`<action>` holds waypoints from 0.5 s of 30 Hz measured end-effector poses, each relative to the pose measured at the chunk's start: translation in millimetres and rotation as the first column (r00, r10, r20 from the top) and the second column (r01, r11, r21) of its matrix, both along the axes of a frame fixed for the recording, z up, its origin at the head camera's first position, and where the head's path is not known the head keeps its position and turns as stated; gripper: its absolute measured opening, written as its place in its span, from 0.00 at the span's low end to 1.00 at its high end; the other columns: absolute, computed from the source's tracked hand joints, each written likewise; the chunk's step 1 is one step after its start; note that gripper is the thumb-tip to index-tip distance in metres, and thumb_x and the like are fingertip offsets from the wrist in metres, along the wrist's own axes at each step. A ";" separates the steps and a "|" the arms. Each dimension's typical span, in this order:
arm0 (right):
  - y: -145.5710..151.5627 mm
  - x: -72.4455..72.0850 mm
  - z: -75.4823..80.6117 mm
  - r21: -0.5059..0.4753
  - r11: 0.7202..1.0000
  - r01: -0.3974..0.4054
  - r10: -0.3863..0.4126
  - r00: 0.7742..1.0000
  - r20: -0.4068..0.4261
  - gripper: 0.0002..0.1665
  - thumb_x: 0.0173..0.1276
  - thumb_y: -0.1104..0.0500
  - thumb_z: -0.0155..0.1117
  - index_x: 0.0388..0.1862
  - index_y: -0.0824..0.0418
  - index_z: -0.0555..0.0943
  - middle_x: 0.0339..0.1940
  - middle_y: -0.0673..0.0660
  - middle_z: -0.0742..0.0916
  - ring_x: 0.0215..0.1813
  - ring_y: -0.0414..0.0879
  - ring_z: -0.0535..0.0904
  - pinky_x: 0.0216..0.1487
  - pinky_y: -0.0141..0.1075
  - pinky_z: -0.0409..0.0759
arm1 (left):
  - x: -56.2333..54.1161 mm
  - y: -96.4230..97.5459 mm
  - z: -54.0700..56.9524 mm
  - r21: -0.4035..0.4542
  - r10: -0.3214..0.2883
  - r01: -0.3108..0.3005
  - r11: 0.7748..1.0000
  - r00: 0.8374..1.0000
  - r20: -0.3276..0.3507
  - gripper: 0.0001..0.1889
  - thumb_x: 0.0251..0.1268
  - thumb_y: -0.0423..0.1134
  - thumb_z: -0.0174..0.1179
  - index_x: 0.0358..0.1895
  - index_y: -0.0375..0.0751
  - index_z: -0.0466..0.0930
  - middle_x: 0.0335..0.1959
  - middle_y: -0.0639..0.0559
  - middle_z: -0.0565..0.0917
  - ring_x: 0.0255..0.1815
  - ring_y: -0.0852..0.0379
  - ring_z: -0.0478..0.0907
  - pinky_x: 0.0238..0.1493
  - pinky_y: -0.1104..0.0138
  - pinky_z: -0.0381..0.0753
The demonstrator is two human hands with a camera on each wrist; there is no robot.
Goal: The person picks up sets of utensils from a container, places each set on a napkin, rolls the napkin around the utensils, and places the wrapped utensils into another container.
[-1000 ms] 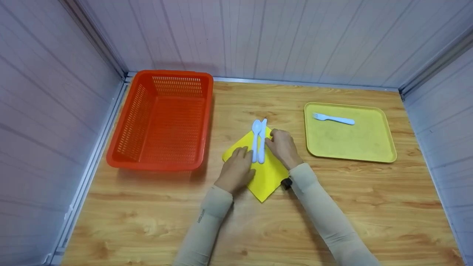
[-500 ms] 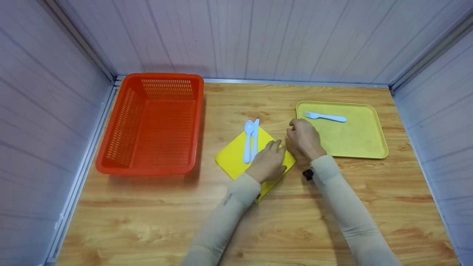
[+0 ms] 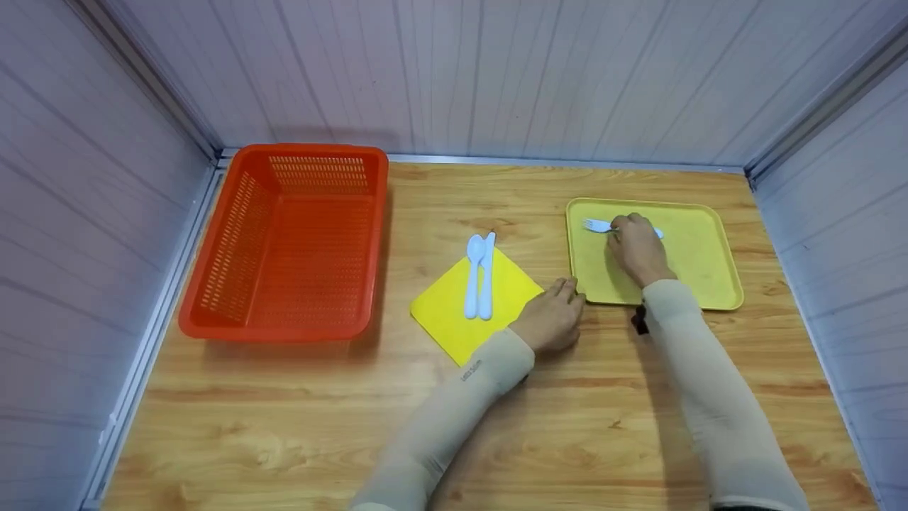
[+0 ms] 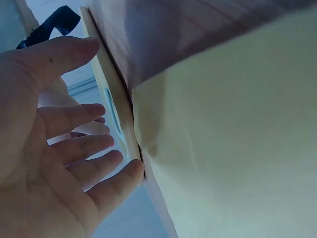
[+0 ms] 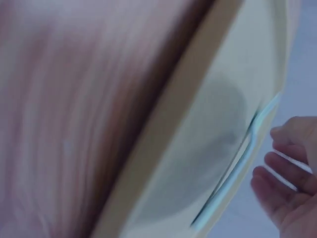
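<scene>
My right hand (image 3: 642, 252) is over the pale blue fork (image 3: 596, 225) on the yellow tray (image 3: 702, 273), hiding the middle of its handle. In the right wrist view its loosely bent fingers stand a little apart from the fork (image 5: 230, 176). My left hand (image 3: 552, 319) has its fingers extended, fingertips at the tray's near-left corner, and covers the right corner of the yellow napkin (image 3: 441, 305). A pale blue spoon (image 3: 472, 280) and knife (image 3: 486, 287) lie side by side on the napkin, their heads reaching past its far corner.
A deep red plastic basket (image 3: 284, 331) stands on the left of the wooden table (image 3: 284, 426). Panelled walls (image 3: 440, 78) close off the back and both sides.
My right hand has moved from the napkin to the right, over the fork. My left hand has swept right across the napkin to the tray's corner. The head view has shifted slightly.
</scene>
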State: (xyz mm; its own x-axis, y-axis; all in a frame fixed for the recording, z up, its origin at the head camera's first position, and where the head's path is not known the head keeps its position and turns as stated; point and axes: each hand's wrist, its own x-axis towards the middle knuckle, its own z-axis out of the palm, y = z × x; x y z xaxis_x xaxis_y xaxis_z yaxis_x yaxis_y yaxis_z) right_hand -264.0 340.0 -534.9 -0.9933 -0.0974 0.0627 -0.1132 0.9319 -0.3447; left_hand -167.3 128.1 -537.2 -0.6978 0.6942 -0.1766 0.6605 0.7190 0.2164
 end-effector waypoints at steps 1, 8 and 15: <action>4.1 -3.0 -0.6 -0.003 1.000 -0.002 0.002 1.000 0.010 0.14 0.72 0.67 0.60 0.51 0.75 0.80 0.48 0.72 0.81 0.50 0.67 0.77 0.50 0.56 0.79 | -0.1 1.3 -0.3 -0.006 -0.002 0.002 1.000 1.000 0.005 0.31 0.74 0.49 0.53 0.75 0.41 0.64 0.79 0.42 0.56 0.78 0.46 0.52 0.73 0.60 0.60; 18.6 -15.4 -7.3 0.006 1.000 -0.011 0.010 0.996 0.084 0.14 0.73 0.70 0.56 0.55 0.76 0.78 0.49 0.74 0.81 0.53 0.69 0.75 0.53 0.58 0.77 | -1.3 3.1 -2.8 -0.030 -0.022 0.023 0.999 0.999 0.036 0.30 0.75 0.50 0.53 0.75 0.42 0.64 0.78 0.44 0.59 0.79 0.48 0.52 0.74 0.62 0.56; 15.8 -22.5 -12.4 0.003 1.000 -0.005 0.005 0.995 0.096 0.13 0.75 0.69 0.56 0.53 0.74 0.80 0.48 0.72 0.82 0.52 0.69 0.76 0.53 0.59 0.76 | -4.9 2.2 -4.9 -0.016 -0.012 0.013 1.000 0.999 0.044 0.30 0.76 0.49 0.52 0.75 0.40 0.63 0.78 0.43 0.59 0.79 0.49 0.51 0.74 0.62 0.57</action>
State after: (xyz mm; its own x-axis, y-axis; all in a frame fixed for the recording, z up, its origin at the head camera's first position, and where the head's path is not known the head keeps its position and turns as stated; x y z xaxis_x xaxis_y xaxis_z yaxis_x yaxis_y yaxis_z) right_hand -286.5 355.8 -547.3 -0.9942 -0.1027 -0.0335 -0.0845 0.9326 -0.3508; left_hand -172.2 130.3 -542.0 -0.6807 0.6994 -0.2181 0.6594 0.7146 0.2334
